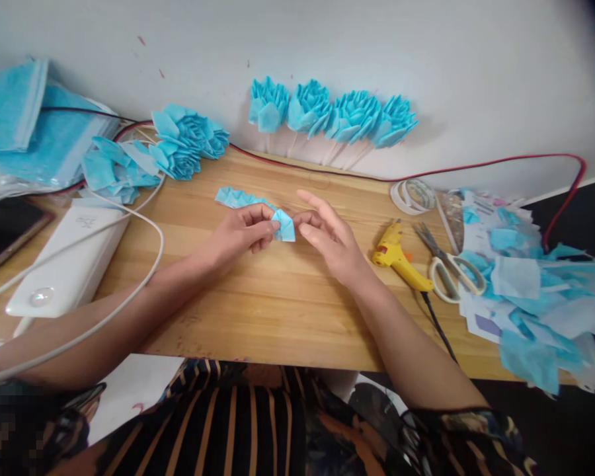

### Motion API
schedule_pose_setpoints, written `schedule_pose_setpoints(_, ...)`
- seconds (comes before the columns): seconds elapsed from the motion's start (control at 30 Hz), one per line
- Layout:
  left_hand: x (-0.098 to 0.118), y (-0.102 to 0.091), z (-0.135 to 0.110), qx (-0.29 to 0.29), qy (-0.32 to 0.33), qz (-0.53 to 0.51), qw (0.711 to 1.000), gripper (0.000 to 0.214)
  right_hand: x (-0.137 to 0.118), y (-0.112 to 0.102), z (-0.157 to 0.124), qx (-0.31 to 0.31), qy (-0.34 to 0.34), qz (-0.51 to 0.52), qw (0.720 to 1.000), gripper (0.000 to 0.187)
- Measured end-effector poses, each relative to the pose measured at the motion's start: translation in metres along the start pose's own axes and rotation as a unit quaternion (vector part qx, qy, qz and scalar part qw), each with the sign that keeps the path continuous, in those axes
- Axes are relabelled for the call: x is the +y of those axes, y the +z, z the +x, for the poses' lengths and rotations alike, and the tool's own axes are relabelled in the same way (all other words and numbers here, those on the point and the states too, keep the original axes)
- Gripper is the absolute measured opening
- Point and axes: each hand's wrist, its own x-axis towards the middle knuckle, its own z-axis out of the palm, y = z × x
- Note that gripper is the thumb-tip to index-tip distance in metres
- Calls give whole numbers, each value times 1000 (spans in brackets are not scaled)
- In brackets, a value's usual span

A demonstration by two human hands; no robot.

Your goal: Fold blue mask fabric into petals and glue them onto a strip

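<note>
My left hand [250, 229] pinches a small folded piece of light-blue mask fabric [284, 226] between thumb and fingers, above the middle of the wooden table. Just to the right, my right hand [330, 235] has its index finger stretched out and its thumb apart, with the other fingers curled close to the fabric's right edge. I see nothing held in it. Behind my left hand lies a row of folded blue petals [242, 198], partly hidden by that hand.
Several blue fabric flowers on sticks [310, 109] lean on the wall; others [188, 140] lie left. On the right are a yellow glue gun [399, 258], scissors [451, 268], tape rolls [412, 197] and fabric scraps [540, 291]. A white power bank [69, 258] with cable and a phone [10, 228] lie left.
</note>
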Motion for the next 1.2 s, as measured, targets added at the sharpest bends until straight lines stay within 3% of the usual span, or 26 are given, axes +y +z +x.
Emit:
schedule_pose_setpoints(0.17, 1, 3, 1, 37, -7, -86, 996, 21, 2, 4, 1, -14, 37, 26, 999, 45)
schedule_pose_setpoints(0.4, 0, 4, 1, 13, -1, -90, 996, 24, 4, 11, 2, 18, 50, 6, 999, 16)
schedule_pose_setpoints(0.57, 1, 5, 1, 21, -29, -74, 997, 27, 3, 7, 3, 28, 53, -6, 998, 17)
schedule_pose_setpoints(0.7, 4, 3, 1, 35, -6, -33, 999, 36, 2, 6, 2, 17, 53, -20, 998, 15)
schedule_pose_setpoints(0.93, 8, -3, 0, -15, 50, 101, 994, 22, 2, 7, 2, -2, 67, -41, 997, 16)
schedule_pose_setpoints(1.2, 7, -2, -1, -13, 42, 123, 991, 21, 4, 5, 4, 28, 39, -16, 999, 16)
